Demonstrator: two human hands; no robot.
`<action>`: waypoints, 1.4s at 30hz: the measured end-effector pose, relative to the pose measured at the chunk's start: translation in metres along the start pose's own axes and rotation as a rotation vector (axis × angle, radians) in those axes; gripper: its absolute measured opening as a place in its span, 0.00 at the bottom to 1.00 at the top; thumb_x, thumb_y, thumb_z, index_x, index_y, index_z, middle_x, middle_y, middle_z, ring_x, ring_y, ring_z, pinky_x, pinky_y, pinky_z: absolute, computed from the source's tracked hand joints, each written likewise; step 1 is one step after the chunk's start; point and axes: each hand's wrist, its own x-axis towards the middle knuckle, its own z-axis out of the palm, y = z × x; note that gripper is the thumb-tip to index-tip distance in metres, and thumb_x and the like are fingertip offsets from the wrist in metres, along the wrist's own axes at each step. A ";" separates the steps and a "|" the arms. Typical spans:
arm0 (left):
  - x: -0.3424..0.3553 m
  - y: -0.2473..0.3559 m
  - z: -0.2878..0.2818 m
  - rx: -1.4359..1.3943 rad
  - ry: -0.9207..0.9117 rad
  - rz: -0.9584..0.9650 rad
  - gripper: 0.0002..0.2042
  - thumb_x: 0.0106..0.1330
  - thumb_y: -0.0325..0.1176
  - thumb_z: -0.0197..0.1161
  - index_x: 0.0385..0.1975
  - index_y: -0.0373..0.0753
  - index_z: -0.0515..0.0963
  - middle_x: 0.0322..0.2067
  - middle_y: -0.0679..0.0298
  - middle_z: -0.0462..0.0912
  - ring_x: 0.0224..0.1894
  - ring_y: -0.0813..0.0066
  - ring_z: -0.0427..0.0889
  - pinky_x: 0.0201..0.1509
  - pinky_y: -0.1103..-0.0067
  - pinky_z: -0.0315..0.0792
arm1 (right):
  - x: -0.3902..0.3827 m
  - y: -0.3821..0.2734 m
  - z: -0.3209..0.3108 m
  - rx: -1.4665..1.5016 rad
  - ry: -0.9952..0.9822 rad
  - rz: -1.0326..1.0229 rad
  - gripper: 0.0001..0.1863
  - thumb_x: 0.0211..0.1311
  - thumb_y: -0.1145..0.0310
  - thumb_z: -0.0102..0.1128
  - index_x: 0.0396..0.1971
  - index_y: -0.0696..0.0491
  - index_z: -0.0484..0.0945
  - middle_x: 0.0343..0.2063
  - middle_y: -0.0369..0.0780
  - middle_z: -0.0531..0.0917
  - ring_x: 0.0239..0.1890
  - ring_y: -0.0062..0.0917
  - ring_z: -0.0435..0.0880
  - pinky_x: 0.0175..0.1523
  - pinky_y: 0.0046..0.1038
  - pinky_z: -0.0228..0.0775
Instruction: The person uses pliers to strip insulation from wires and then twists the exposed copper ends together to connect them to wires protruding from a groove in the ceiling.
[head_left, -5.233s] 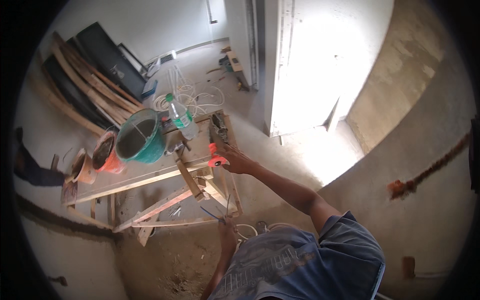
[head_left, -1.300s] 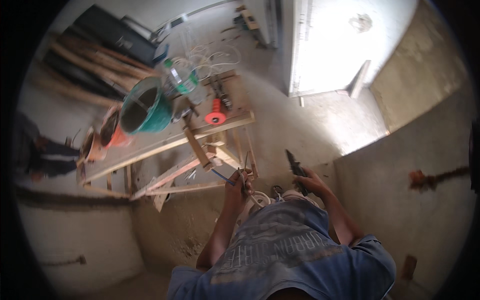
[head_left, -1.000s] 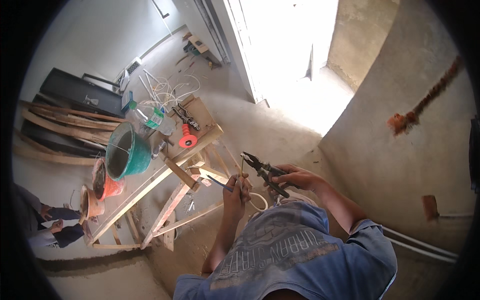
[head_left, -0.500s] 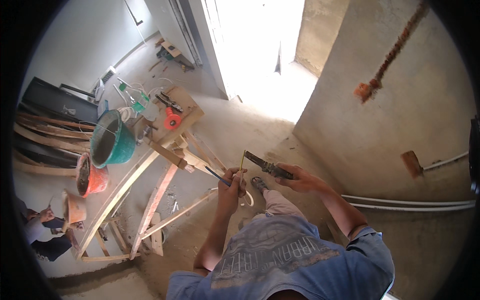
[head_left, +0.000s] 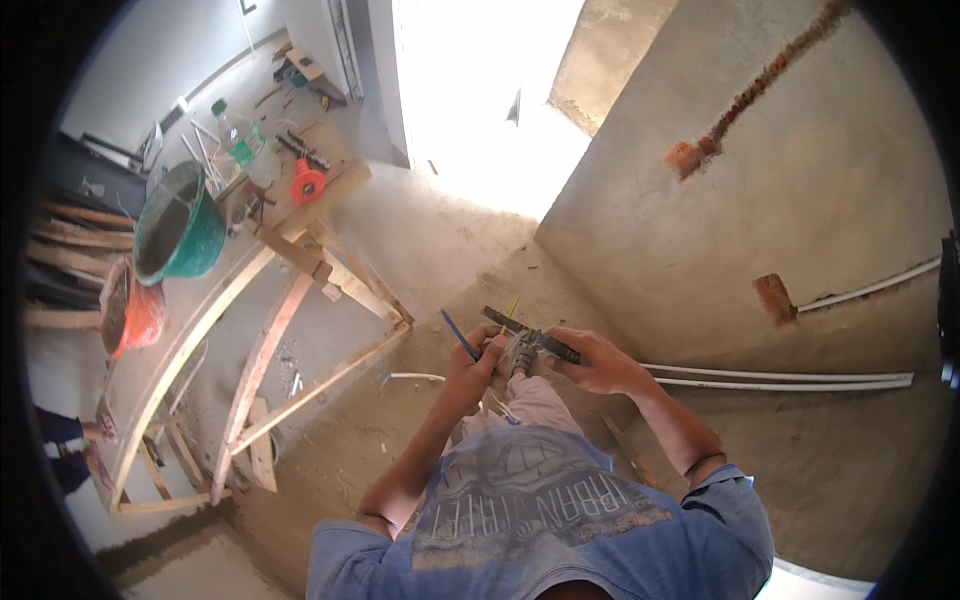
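Observation:
My left hand (head_left: 474, 372) is closed around thin electrical wires. A blue wire (head_left: 459, 333) sticks up from its fingers, and a yellow-green wire (head_left: 513, 308) rises just to the right of it. My right hand (head_left: 597, 362) is wrapped around the handles of dark pliers (head_left: 535, 337), whose jaws point left and lie across the yellow-green wire, close to the left fingertips. Whether the jaws bite on the wire is too small to tell. Both hands are held in front of my body, above the floor.
A wooden bench (head_left: 345, 186) at left bears a plastic bottle (head_left: 246, 150) and a red-orange spool-like piece (head_left: 307, 182). Near it are a green bucket (head_left: 200, 245), an orange bucket (head_left: 143, 315) and a timber frame (head_left: 262, 350). White pipes (head_left: 780, 380) run along the right wall. Another person's legs (head_left: 65, 450) show lower left.
The pliers have come closer to my left hand and now cross the yellow-green wire. The view has shifted, so the bench and buckets sit farther left and the other person shows less.

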 end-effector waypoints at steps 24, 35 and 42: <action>0.012 -0.036 0.037 0.144 -0.081 0.032 0.10 0.70 0.33 0.54 0.43 0.33 0.76 0.18 0.70 0.73 0.19 0.86 0.69 0.23 0.83 0.64 | -0.028 0.031 -0.017 -0.236 0.085 -0.108 0.11 0.61 0.66 0.59 0.36 0.58 0.72 0.30 0.49 0.76 0.35 0.46 0.74 0.39 0.40 0.64; 0.029 -0.050 0.056 0.653 0.128 0.169 0.28 0.49 0.52 0.75 0.38 0.33 0.77 0.22 0.60 0.81 0.25 0.68 0.80 0.31 0.72 0.73 | -0.005 0.103 -0.002 -0.195 0.174 -0.174 0.10 0.58 0.66 0.62 0.29 0.57 0.76 0.25 0.50 0.78 0.30 0.49 0.77 0.34 0.44 0.66; 0.082 -0.113 0.033 0.648 0.331 0.356 0.26 0.49 0.52 0.75 0.33 0.34 0.78 0.24 0.53 0.83 0.27 0.54 0.83 0.32 0.67 0.73 | 0.037 0.134 0.044 -0.503 0.418 0.067 0.15 0.57 0.56 0.61 0.26 0.54 0.75 0.24 0.48 0.80 0.31 0.47 0.80 0.34 0.45 0.69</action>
